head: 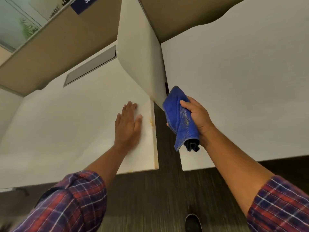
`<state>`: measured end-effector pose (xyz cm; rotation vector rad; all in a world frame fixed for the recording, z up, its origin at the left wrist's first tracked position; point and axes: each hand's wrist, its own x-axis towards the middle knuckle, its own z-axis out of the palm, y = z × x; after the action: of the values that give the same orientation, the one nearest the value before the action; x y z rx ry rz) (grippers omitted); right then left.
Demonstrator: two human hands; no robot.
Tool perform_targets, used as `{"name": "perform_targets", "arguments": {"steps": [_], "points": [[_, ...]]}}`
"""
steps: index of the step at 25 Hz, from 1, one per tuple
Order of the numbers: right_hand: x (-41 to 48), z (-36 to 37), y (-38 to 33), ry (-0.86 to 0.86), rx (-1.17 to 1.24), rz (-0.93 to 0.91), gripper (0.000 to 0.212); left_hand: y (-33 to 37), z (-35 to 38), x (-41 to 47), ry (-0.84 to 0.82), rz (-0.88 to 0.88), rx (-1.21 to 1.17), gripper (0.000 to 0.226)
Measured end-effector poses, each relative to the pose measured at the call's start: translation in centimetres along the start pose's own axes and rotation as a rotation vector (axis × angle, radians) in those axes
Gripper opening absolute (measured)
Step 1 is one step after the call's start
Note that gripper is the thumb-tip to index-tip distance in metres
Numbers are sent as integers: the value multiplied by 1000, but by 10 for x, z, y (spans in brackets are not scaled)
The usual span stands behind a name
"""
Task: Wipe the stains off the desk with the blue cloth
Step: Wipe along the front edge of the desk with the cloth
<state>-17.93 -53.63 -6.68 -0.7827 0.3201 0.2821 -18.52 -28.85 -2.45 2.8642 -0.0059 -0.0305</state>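
Observation:
The white desk (66, 124) fills the left half of the head view. My left hand (127, 126) lies flat on it, palm down, fingers together, near its right edge. A small yellow-orange stain (151, 123) sits on that edge just right of my fingers, and a fainter one (156, 162) shows lower down the same edge. My right hand (199, 117) holds the folded blue cloth (178, 118) in the air above the gap between the two desks, apart from the surface. The cloth shows pale smears on its face.
A white divider panel (140, 54) stands between the left desk and a second white desk (242, 89) on the right. A grey cable hatch (91, 66) lies at the back left. Dark wood-look floor (167, 190) shows in the gap, with a shoe (193, 222) below.

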Motion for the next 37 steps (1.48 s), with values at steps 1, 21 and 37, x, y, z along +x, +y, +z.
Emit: {"name": "perform_targets", "arguments": {"steps": [1,21,37], "points": [[6,0,2,2,-56,-25,27,-1,1,0,9,-5,-2,61],[-19,11,63,-369,-628,-333,51,1,6,1,43,-18,26,60],[-18,38,50,-285,-1038,-557,34,-6,6,3,37,-15,-1,60]]}}
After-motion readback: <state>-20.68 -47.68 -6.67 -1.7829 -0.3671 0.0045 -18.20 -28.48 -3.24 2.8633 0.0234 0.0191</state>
